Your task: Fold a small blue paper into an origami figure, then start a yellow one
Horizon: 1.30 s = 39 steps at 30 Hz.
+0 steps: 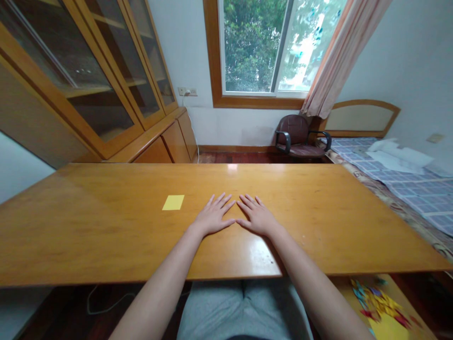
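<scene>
My left hand (214, 215) lies flat, palm down, on the wooden table (116, 226), its fingers spread. Beside it, my right hand (255, 215) rests the same way, fingers apart. The two thumb tips touch or nearly touch. Neither hand holds anything. A square yellow paper (173, 202) lies flat on the table to the left of my left hand, apart from it.
At lower right, an open drawer or lower shelf (399, 295) carries colourful folded or crumpled pieces (382, 302) and yellow paper. Beyond the table stand a glass-door cabinet (141, 127), a brown armchair (296, 134) and a bed (406, 184). A cord (193, 127) hangs from the wall socket.
</scene>
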Motion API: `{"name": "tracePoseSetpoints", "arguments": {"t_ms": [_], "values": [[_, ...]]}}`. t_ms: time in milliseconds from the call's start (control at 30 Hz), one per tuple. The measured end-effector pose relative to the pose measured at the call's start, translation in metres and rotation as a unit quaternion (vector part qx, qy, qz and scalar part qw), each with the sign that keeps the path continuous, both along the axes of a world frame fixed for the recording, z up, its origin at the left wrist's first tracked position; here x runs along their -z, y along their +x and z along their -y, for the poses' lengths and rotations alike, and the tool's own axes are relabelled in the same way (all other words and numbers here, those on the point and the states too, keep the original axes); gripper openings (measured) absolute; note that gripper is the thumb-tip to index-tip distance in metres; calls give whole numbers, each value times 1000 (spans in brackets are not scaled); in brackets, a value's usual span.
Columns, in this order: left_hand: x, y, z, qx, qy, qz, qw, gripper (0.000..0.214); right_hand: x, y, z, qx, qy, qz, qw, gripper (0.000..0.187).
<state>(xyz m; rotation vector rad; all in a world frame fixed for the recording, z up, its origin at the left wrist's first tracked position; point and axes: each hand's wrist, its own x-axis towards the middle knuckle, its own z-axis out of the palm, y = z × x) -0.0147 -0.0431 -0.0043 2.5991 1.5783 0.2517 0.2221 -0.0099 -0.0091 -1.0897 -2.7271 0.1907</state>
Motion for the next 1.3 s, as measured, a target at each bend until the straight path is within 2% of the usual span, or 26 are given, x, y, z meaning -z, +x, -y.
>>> {"name": "tracePoseSetpoints", "arguments": {"t_ms": [800, 933, 1100, 1200, 1300], "values": [[0, 1, -1, 1, 0, 1, 1000, 74, -3, 0, 1, -1, -9, -7, 1000, 74], [3, -1, 0, 2, 18, 28, 999, 66, 1, 2, -2, 1, 2, -77, 997, 63], [6, -11, -1, -45, 110, 135, 984, 37, 9, 8, -11, 32, 23, -229, 973, 33], [2, -30, -2, -97, 164, 178, 965, 30, 11, 11, -16, 57, 20, -299, 952, 25], [-1, -64, 2, -170, 195, 151, 954, 27, 12, 13, -18, 77, 16, -334, 939, 22]]}}
